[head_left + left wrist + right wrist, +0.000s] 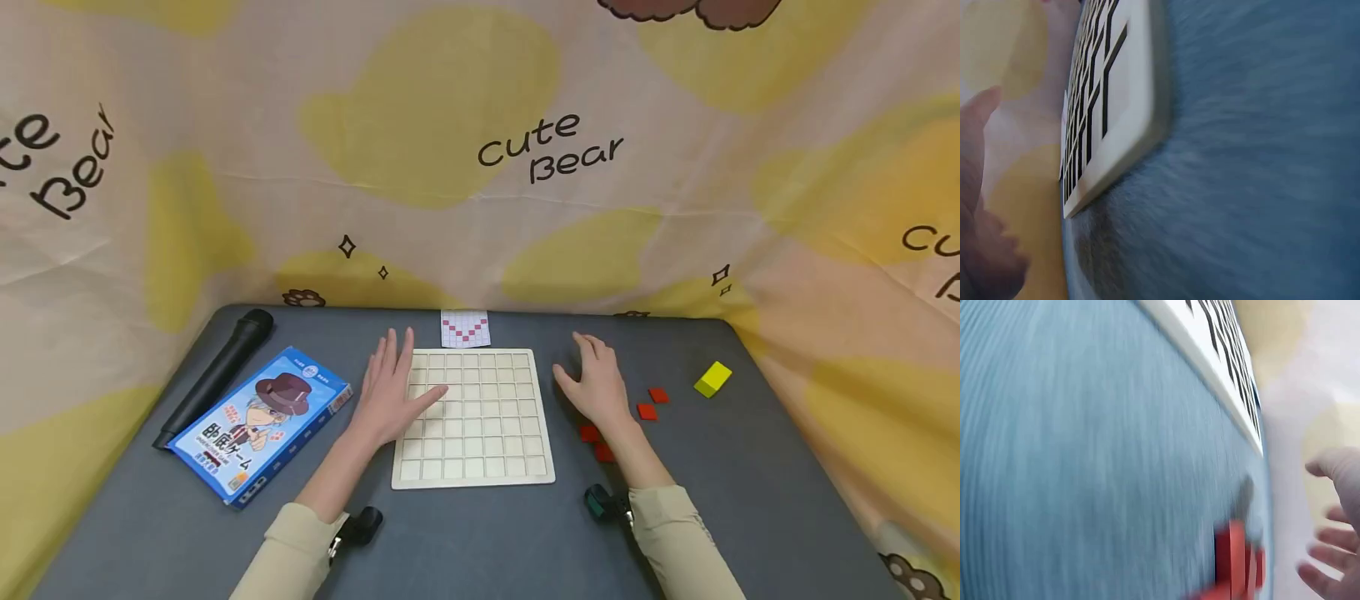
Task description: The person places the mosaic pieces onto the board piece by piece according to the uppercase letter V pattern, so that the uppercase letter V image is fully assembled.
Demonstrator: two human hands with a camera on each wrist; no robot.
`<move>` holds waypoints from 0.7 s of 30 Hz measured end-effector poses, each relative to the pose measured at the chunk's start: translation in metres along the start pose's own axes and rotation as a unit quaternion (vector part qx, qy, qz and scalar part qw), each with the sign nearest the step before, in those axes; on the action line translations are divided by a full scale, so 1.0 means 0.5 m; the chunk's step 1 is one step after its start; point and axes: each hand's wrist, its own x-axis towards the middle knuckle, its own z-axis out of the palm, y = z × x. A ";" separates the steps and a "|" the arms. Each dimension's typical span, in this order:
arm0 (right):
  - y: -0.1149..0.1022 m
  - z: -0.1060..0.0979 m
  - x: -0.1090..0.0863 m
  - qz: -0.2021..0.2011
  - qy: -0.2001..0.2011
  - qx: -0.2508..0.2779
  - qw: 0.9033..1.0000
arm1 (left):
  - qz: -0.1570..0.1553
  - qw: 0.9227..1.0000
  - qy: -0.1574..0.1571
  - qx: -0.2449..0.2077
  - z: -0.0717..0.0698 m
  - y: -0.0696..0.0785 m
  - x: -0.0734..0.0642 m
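Note:
A white square grid board (474, 481) with rows of square cells lies flat in the middle of the table. Over its left edge my left hand (390, 400) is spread, fingers straight and thumb reaching across the cells, holding nothing. To the right of the board my right hand (597, 385) hovers with loosely bent fingers and nothing in them. Several red square tiles (647, 412) lie beside and below that hand; in the right wrist view red tiles (1230, 559) appear blurred. A small card (465, 330) with a pink checked pattern sits behind the board.
At the left lie a blue box (262, 425) with a cartoon figure in a hat and a black microphone-like cylinder (217, 375). A yellow block (712, 379) is on the right of the grey table (480, 542). A patterned cloth (420, 108) hangs behind and at the sides.

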 end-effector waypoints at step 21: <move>0.101 -0.051 -0.028 0.038 -0.074 0.013 0.996 | 0.041 0.983 -0.164 -0.078 0.006 -0.055 -0.138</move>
